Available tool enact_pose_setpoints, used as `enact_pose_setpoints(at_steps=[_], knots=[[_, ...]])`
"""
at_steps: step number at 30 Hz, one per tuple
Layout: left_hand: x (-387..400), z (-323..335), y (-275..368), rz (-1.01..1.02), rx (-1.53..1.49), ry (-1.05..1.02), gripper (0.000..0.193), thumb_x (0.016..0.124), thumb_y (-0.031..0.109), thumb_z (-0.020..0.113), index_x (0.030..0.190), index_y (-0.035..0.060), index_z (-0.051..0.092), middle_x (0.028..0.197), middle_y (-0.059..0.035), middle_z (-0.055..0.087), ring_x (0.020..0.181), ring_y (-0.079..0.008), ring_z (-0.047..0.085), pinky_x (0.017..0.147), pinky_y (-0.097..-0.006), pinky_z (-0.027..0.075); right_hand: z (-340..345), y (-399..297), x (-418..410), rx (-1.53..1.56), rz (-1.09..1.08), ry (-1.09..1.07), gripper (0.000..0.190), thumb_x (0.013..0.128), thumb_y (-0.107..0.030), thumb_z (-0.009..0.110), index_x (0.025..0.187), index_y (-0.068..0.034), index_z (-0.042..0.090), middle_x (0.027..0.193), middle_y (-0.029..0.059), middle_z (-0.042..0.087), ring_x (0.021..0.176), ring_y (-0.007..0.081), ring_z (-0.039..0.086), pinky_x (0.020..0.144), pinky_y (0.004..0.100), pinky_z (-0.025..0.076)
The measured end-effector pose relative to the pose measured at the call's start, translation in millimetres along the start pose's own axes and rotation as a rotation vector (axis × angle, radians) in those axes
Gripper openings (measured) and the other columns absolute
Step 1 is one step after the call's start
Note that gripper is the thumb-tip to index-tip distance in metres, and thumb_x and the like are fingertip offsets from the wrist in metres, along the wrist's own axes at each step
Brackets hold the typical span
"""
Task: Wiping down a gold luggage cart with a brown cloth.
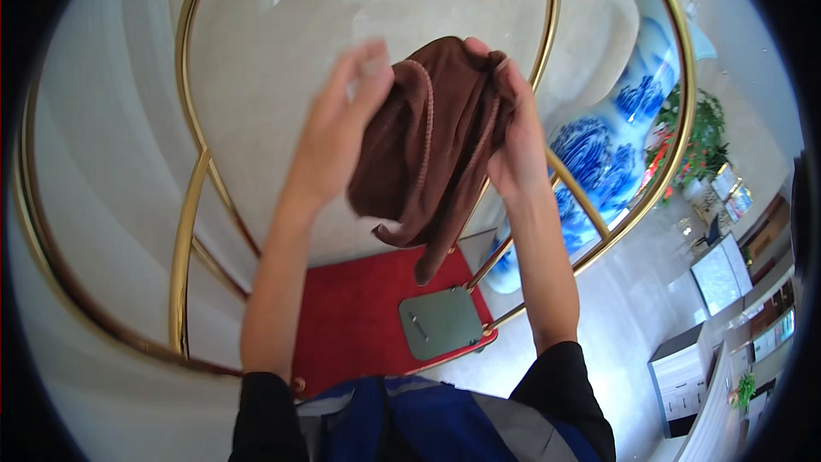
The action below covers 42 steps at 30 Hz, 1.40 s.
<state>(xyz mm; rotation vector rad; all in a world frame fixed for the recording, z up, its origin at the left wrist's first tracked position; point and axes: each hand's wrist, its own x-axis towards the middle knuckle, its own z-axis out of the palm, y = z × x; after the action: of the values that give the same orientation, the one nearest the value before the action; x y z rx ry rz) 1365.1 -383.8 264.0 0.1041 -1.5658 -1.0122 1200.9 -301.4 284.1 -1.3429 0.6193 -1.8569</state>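
A brown cloth (pixel 442 135) with stitched edges hangs in loose folds in front of me, above a luggage cart. My right hand (pixel 521 135) grips its upper right edge, thumb in front, with a fingertip showing behind the top. At the cloth's left side is my left hand (pixel 340 125), blurred, fingers curved and apart with a gap between thumb and fingers. The thumb is close against the cloth's edge; whether it touches cannot be told. One corner of the cloth dangles over the cart's red carpeted deck (pixel 353 314).
Curved brass rails (pixel 186 70) of the cart surround my arms. A grey-green flat-topped case (pixel 442 324) stands on the deck's right end. Beyond the right rail is a tall blue-and-white porcelain vase (pixel 584 147), with potted plants (pixel 699 128) behind. A white cabinet (pixel 683 378) stands at lower right.
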Motion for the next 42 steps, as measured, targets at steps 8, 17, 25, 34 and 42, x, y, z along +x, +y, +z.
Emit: enact_pose_setpoints(at_steps=[8,17,25,34,42], knots=[[-160,48,24,-0.641,-0.035,-0.176,0.043,0.091,0.027,0.062,0.119,-0.0047,0.053,0.105,-0.0080,0.063,0.096,-0.0137,0.059,0.084,-0.0270,0.048,-19,7,-110,0.410,0.189,-0.220,0.054,0.100,-0.038,0.031,0.142,-0.004,0.034,0.139,0.0129,0.042,0.128,0.0250,0.041,0.108,0.0392,0.032],[-426,54,26,-1.173,-0.007,0.245,0.033,0.085,0.034,0.065,0.105,0.0070,0.063,0.094,-0.0034,0.065,0.089,-0.0134,0.057,0.080,-0.0313,0.046,-29,125,-372,-0.093,0.982,-0.142,0.064,0.085,-0.010,0.065,0.139,-0.001,0.033,0.134,0.0121,0.046,0.124,0.0218,0.044,0.106,0.0362,0.031],[-617,47,51,-1.295,-0.324,0.576,0.040,0.074,0.022,0.074,0.109,0.0067,0.062,0.099,-0.0056,0.065,0.089,-0.0180,0.061,0.079,-0.0343,0.048,-32,167,-507,-0.496,1.010,-0.515,0.066,0.081,-0.017,0.070,0.136,0.001,0.038,0.135,0.0178,0.046,0.127,0.0259,0.042,0.106,0.0353,0.032],[-661,-10,122,-1.177,0.899,0.628,0.038,0.066,0.022,0.066,0.099,0.0028,0.062,0.092,-0.0232,0.066,0.091,-0.0380,0.064,0.078,-0.0458,0.050,89,176,-430,-0.590,0.558,-0.647,0.049,0.088,-0.022,0.060,0.134,-0.013,0.044,0.116,0.0232,0.061,0.109,0.0399,0.058,0.093,0.0394,0.045],[-640,-22,137,-1.396,1.239,0.555,0.029,0.070,0.025,0.058,0.088,0.0041,0.067,0.082,-0.0224,0.066,0.079,-0.0417,0.064,0.075,-0.0493,0.050,101,151,-414,-0.935,0.527,-0.528,0.047,0.089,-0.021,0.059,0.133,-0.015,0.043,0.095,0.0236,0.065,0.091,0.0412,0.063,0.079,0.0477,0.049]])
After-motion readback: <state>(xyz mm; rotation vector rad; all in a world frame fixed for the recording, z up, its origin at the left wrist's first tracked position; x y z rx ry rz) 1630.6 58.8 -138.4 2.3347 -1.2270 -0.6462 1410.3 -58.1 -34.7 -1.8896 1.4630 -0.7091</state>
